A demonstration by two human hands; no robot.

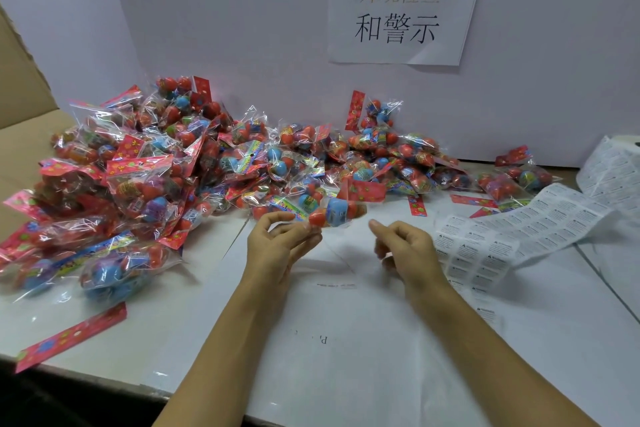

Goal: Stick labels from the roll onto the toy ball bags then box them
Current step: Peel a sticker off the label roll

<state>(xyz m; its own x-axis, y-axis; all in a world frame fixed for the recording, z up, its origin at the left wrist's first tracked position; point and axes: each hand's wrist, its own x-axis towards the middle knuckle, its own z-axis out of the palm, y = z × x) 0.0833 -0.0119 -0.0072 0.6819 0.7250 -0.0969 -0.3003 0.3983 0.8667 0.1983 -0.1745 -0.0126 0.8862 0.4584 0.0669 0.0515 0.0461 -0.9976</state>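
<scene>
The left hand [277, 239] pinches 1 toy ball bag [332, 210] by its lower end, thumb and fingertips closed on the clear plastic, and holds it up above the white table [346, 357]. The bag is blurred; a blue ball and orange-red balls show inside it, and its red header card points up and right.

The right hand [403, 248] hangs just right of the bag, apart from it, fingers loosely curled with the forefinger stretched toward the bag. Something small and pale sits at its fingertips, but I cannot tell whether it is a label.

A big pile [180, 163] of the same bags covers the left and back of the table, reaching along the white wall [242, 28]. The label strip [519, 225] runs from the roll [620, 163] at the far right down across the table, its free end lying just beside the right hand. A cardboard box [20, 87] stands at the far left behind the pile. A paper sign [405, 7] with printed characters hangs on the wall above.
</scene>
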